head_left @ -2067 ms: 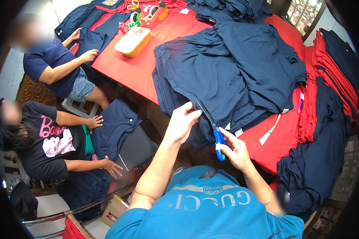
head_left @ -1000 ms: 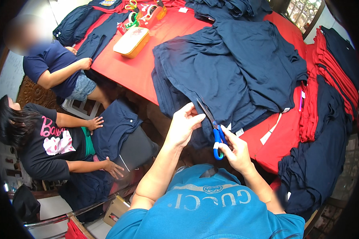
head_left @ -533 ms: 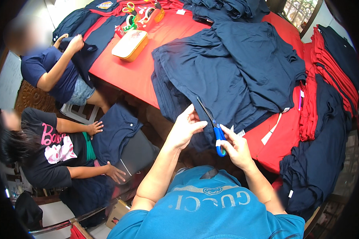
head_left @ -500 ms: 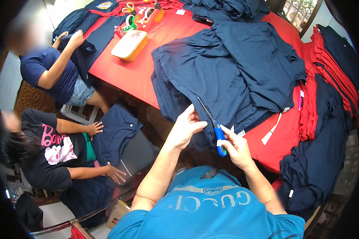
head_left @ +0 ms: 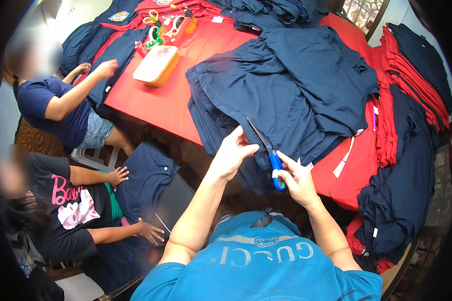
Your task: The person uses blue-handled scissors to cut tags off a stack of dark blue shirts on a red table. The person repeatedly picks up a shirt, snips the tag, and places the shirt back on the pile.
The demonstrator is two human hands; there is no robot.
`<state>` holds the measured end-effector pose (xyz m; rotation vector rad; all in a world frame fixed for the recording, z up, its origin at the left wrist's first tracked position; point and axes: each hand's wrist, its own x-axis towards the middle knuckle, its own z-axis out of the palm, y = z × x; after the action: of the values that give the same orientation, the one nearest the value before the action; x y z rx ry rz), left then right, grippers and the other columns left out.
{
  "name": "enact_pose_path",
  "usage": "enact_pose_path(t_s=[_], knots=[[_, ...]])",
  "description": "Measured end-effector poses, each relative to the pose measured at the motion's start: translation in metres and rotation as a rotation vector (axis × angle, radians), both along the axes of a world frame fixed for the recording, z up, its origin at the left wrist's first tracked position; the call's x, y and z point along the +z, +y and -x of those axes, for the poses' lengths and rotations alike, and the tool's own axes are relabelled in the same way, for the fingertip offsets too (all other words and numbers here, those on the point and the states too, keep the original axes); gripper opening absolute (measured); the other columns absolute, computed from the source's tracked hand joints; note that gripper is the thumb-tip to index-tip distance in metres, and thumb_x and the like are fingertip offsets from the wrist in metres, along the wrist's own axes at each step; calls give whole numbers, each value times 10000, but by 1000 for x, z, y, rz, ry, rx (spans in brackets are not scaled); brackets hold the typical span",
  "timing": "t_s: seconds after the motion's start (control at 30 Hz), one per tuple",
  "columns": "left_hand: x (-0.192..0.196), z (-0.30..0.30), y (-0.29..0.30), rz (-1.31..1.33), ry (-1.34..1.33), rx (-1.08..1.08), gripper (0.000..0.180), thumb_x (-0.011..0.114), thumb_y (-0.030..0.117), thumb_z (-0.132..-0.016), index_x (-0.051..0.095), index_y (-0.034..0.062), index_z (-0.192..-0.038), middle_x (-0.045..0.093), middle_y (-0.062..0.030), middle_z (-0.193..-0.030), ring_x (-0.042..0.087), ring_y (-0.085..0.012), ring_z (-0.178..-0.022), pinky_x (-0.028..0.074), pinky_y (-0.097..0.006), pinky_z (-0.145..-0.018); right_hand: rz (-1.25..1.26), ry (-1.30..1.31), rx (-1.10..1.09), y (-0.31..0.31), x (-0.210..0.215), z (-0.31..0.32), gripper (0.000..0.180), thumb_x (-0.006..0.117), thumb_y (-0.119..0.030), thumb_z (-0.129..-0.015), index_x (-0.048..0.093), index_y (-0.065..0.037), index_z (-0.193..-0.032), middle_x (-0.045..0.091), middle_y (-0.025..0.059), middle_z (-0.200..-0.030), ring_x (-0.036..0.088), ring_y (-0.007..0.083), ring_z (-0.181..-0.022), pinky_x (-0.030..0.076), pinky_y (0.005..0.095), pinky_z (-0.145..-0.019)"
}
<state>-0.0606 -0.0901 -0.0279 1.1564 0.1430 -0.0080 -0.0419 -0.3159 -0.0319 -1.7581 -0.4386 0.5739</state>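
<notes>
My right hand point(head_left: 297, 179) grips a pair of scissors point(head_left: 275, 168) by its blue handles. The dark blades point away from me and lie against the edge of a navy shirt point(head_left: 286, 85). Close to the blades on their left, my left hand point(head_left: 233, 155) has its fingers curled at the shirt's edge, thumb toward the scissors. Its fingertips are partly hidden. The shirt lies with other navy garments on the red-covered table point(head_left: 160, 110), and some cloth hangs over the near edge. A white tag point(head_left: 306, 164) shows beside my right hand.
A yellow-orange box point(head_left: 156, 66) stands at the back left, near tape rolls point(head_left: 155, 35) and more scissors. Stacked red and navy garments point(head_left: 412, 85) line the right side. Two people are at the left, one with navy cloth point(head_left: 145, 168) on the lap. A white strip point(head_left: 342, 163) lies on the table.
The view has shifted slightly. The person at the upper left held up dark cloth before; now those hands show above the table without it. My hands and the scissors have hardly moved.
</notes>
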Motion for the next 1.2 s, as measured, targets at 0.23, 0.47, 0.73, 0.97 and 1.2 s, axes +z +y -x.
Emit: enact_pose_path(t_s=[0.23,0.47,0.73,0.97,1.2], knots=[[-6,-8,13,-16,-2,84,357,621,26,-886,566,19,-1240,634,-51,-1123,583,-117,-991,452,-268,-880,-57,-230,-22,8,-14,6,547,671,-86,-878,480,24,-1379,651,169,-1139,633,147,-911,519,276,-776],[8,-10,1,-17,-54,85,450,657,7,-855,535,20,-1288,625,-36,-1110,562,-81,-919,441,-213,-759,-80,-261,7,13,-1,-10,570,691,-130,-872,478,22,-1379,634,191,-1176,639,177,-913,514,294,-815],[16,-14,-5,19,-7,88,430,634,8,-877,526,9,-1293,623,-44,-1120,585,-111,-973,457,-241,-835,-35,-113,22,0,2,-24,504,636,-96,-896,493,26,-1364,664,195,-1109,666,195,-892,520,290,-801],[5,-22,-1,25,-66,159,376,615,6,-894,557,-6,-1265,630,-57,-1122,588,-115,-993,458,-259,-884,-59,-120,53,-1,10,-25,544,675,-117,-885,484,22,-1375,671,175,-1088,651,172,-940,520,283,-816],[20,-23,-18,8,-44,132,433,650,-23,-856,550,21,-1276,623,-42,-1122,585,-109,-1006,464,-263,-896,-195,-34,36,-2,2,-33,532,656,-84,-890,479,32,-1378,672,113,-1020,636,126,-882,518,263,-781]])
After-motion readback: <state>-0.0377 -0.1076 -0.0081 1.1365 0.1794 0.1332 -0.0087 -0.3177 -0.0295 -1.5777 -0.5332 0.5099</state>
